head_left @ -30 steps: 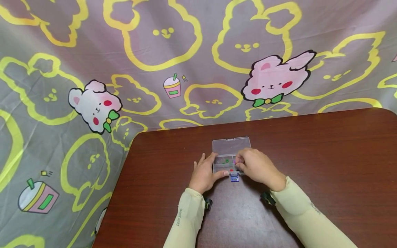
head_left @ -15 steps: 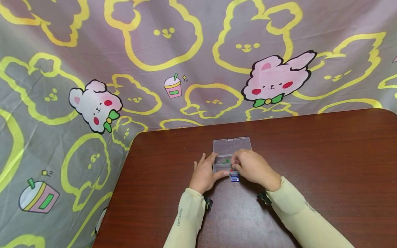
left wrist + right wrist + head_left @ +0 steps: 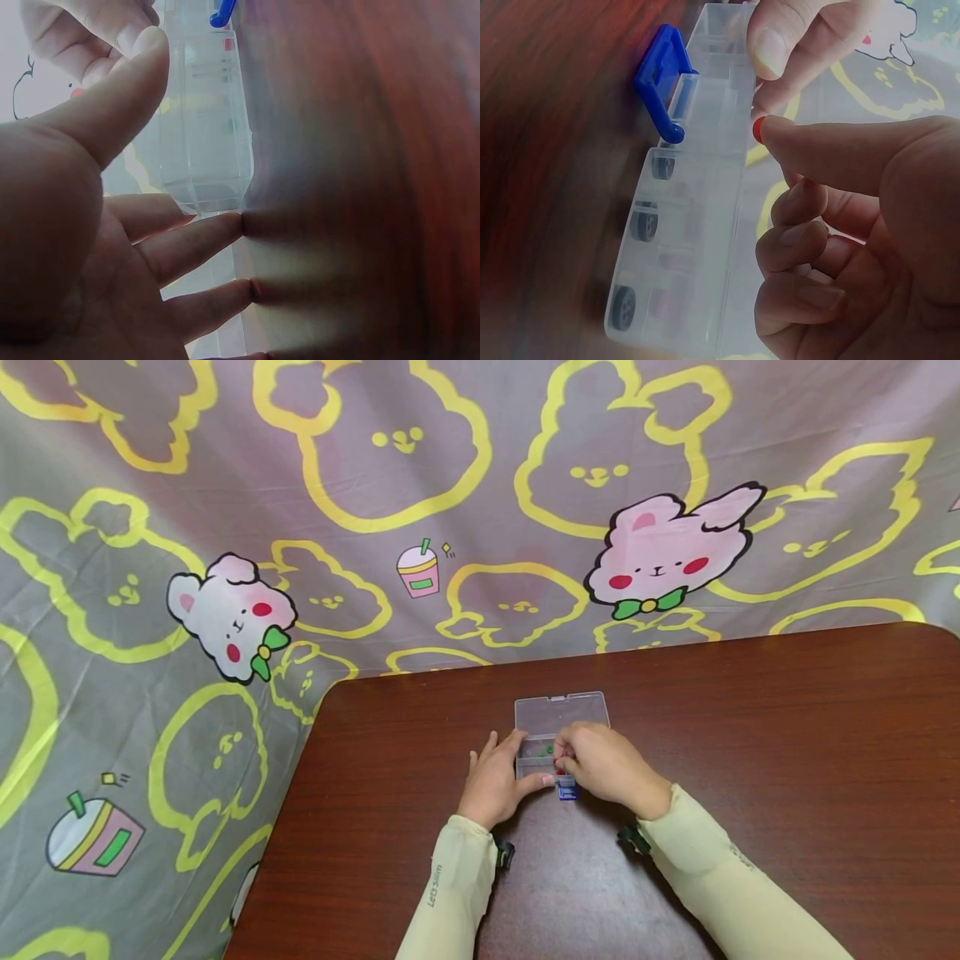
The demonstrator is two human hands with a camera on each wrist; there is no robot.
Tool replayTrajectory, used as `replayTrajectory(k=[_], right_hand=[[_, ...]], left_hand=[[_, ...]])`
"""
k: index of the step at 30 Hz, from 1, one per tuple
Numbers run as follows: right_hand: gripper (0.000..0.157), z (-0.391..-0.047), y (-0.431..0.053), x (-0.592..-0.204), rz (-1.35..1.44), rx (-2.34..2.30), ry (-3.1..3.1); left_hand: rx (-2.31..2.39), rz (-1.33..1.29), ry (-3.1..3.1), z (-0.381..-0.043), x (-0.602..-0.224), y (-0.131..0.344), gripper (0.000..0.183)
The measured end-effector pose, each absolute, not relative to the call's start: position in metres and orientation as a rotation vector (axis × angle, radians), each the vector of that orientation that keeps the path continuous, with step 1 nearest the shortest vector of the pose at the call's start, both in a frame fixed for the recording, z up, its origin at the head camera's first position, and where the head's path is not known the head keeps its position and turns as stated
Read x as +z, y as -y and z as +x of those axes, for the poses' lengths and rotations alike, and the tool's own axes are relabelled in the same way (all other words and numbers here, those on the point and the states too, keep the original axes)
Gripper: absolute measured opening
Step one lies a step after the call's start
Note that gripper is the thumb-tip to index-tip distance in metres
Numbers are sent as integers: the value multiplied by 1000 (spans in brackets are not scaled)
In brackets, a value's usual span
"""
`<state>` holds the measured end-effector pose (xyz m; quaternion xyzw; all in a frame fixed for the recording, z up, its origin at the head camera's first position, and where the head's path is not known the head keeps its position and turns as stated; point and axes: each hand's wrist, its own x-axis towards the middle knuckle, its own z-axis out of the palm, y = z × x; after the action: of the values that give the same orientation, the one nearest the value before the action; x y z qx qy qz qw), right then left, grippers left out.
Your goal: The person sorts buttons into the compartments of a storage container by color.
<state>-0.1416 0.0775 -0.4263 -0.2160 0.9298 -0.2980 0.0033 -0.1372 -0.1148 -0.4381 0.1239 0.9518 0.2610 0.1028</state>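
A small clear plastic compartment box (image 3: 694, 255) sits on the table with its lid (image 3: 558, 714) swung back. My left hand (image 3: 487, 787) spans its left end, fingers straight, thumb lying along the front edge. In the left wrist view, fingertips meet the box's end (image 3: 206, 127) and the tabletop. My right hand (image 3: 611, 767) hangs over the front compartments, pinching a small red button (image 3: 759, 130) between thumb and forefinger. A blue latch (image 3: 660, 79) hangs from the front wall. Through the clear side show several dark buttons (image 3: 644, 222). Green buttons (image 3: 550, 750) lie in a back compartment.
The brown wooden table (image 3: 750, 760) stretches out on both sides of the box. Behind it and to the left hangs a grey curtain (image 3: 517, 543) with cartoon rabbits.
My right hand has moved left and slightly forward over the box, from the right compartments to the front middle, with the red button pinched. The left hand has stayed in place.
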Motion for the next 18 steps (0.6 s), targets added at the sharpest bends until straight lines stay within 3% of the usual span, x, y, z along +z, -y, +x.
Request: replayTrajectory(k=[18], right_hand=[[20,-143,-70,-430,-712,-912,-2909]], left_hand=[[773,378,-2811,-136,-438,115,79]])
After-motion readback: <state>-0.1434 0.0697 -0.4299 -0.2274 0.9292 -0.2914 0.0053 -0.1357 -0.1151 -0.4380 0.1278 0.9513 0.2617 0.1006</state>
